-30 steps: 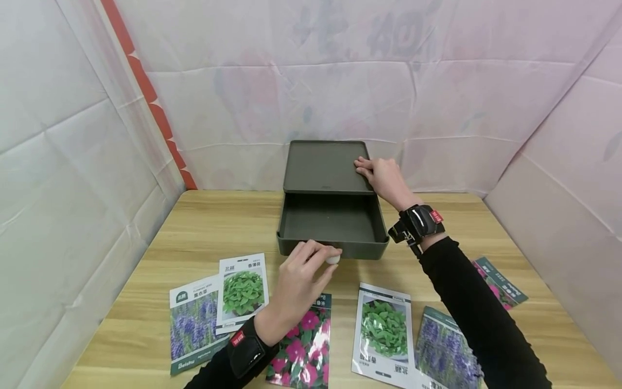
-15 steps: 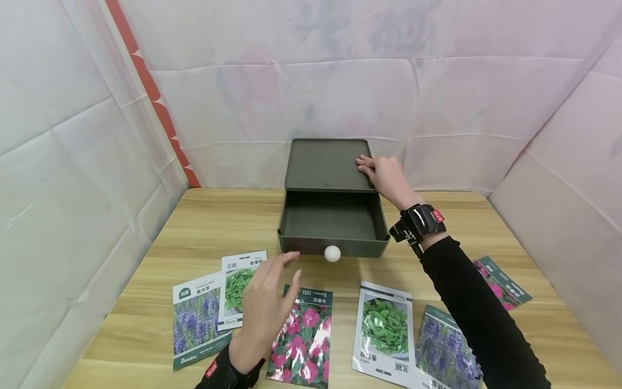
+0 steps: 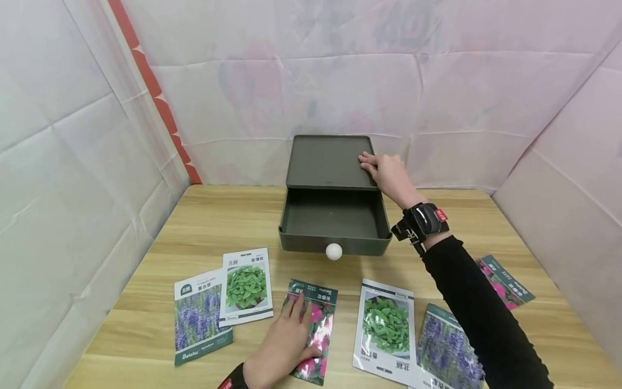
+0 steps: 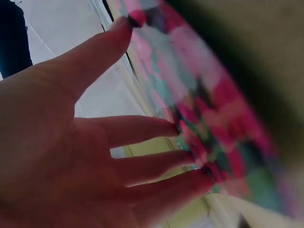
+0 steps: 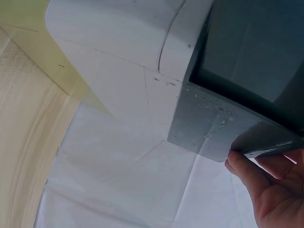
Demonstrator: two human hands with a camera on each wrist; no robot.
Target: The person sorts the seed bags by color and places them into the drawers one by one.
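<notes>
My left hand (image 3: 286, 337) lies flat near the table's front edge, its straight fingers resting on a pink-flower seed packet (image 3: 318, 319). In the left wrist view the fingertips (image 4: 190, 159) touch that blurred packet (image 4: 223, 118). My right hand (image 3: 386, 172) rests on the right edge of the top of a dark green drawer box (image 3: 325, 162), fingers laid straight over it. The right wrist view shows a fingertip (image 5: 237, 164) against the box's corner (image 5: 209, 128). The drawer (image 3: 335, 216) stands pulled out with nothing in it; its white knob (image 3: 333, 251) faces me.
More seed packets lie on the wooden table (image 3: 233, 216): a green-leaf one (image 3: 246, 286) over a lavender one (image 3: 196, 319) at left, another green-leaf (image 3: 386, 329) and lavender (image 3: 444, 351) at right, a pink one (image 3: 505, 281) far right. Pale sheeting walls in three sides.
My left hand let go of the drawer's white knob and drew back toward me, coming down on the pink-flower packet. The right hand stayed on the box.
</notes>
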